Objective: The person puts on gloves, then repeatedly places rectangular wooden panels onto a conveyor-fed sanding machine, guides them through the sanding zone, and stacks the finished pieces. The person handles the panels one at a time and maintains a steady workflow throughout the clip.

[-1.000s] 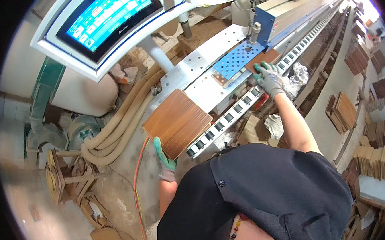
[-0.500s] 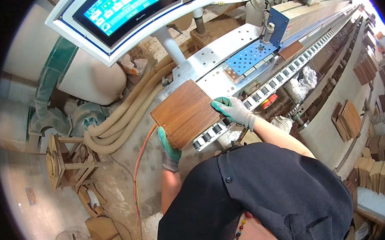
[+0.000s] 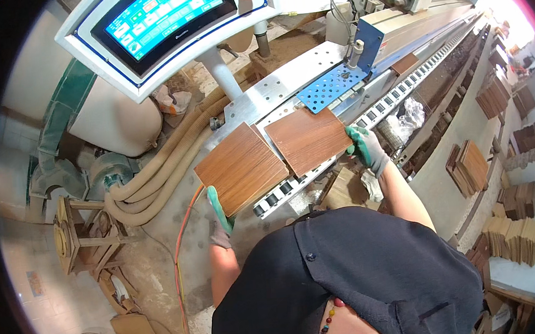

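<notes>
A brown wood-grain board (image 3: 310,140) lies tilted over the machine's infeed end, with its right edge between the fingers of my right hand (image 3: 365,148). To its left is a similar brown board (image 3: 241,169), perhaps the top of a stack; its thickness is hard to make out. My left hand (image 3: 220,215) grips that one at its near lower-left edge, thumb side up. Both hands wear green-and-grey gloves. Just beyond the boards sits the blue perforated plate (image 3: 331,88) on the metal machine bed (image 3: 266,87).
A roller-block conveyor chain (image 3: 398,91) runs away to the far right, carrying another brown board (image 3: 405,64). A control panel (image 3: 164,26) with a lit screen overhangs the far left. Ribbed hoses (image 3: 151,186) and an orange hose (image 3: 182,229) lie left. Board stacks (image 3: 468,166) stand right.
My right hand has drawn one board off to the right, apart from the others. My left hand still holds the rest. The whole view has shifted slightly.
</notes>
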`<action>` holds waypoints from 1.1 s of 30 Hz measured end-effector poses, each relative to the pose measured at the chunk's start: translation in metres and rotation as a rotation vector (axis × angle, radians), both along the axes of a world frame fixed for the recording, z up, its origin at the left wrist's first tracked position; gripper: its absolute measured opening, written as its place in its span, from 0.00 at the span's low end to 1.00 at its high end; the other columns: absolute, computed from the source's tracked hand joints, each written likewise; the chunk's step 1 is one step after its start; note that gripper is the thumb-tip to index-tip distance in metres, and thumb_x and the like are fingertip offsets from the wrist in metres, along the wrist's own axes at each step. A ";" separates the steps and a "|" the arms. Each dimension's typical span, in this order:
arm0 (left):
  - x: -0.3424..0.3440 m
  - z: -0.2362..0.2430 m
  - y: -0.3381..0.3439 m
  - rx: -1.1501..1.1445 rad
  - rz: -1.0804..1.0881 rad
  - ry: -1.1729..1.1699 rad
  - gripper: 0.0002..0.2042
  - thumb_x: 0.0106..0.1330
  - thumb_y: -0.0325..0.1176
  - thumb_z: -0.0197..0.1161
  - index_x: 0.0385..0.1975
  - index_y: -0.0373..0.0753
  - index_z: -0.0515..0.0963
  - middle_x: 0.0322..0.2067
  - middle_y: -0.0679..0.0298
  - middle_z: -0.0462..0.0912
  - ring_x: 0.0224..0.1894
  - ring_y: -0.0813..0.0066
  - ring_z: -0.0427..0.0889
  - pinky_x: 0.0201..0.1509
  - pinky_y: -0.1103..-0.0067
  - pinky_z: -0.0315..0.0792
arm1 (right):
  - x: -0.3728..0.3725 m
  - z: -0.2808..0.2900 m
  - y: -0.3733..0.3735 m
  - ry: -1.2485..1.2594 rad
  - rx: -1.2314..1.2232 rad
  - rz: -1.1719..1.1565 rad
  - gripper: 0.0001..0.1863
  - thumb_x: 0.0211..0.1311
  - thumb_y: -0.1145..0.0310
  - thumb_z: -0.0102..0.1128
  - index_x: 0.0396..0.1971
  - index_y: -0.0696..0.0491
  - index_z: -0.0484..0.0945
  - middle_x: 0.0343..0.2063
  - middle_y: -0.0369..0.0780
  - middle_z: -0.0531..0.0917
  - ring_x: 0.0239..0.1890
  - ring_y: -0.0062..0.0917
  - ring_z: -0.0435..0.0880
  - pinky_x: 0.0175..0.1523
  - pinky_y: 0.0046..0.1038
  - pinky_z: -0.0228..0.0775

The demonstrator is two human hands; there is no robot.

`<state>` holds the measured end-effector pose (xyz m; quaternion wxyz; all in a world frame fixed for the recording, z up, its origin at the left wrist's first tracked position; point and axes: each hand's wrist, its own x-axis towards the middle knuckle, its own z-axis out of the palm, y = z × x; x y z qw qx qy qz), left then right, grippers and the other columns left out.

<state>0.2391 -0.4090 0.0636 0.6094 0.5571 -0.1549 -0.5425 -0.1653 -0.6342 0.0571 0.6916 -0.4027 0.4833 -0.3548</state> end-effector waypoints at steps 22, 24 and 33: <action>0.034 0.018 0.003 -0.030 -0.113 -0.035 0.35 0.73 0.57 0.55 0.75 0.49 0.56 0.66 0.61 0.70 0.64 0.65 0.75 0.62 0.66 0.75 | 0.112 0.014 0.046 1.267 -1.149 0.431 0.28 0.70 0.49 0.53 0.64 0.49 0.74 0.67 0.49 0.71 0.71 0.50 0.64 0.76 0.52 0.46; 0.036 0.019 0.002 -0.042 -0.140 -0.017 0.35 0.73 0.56 0.56 0.75 0.48 0.56 0.66 0.61 0.70 0.64 0.65 0.75 0.63 0.66 0.75 | 0.112 0.011 0.045 1.273 -1.160 0.432 0.28 0.70 0.50 0.53 0.64 0.48 0.74 0.66 0.48 0.71 0.71 0.50 0.64 0.76 0.52 0.47; 0.026 0.013 -0.009 -0.094 -0.198 0.039 0.34 0.75 0.49 0.59 0.76 0.47 0.54 0.66 0.59 0.70 0.65 0.64 0.76 0.65 0.67 0.74 | 0.112 0.014 0.050 1.280 -1.184 0.397 0.31 0.68 0.45 0.53 0.65 0.47 0.72 0.67 0.48 0.70 0.71 0.50 0.63 0.77 0.52 0.42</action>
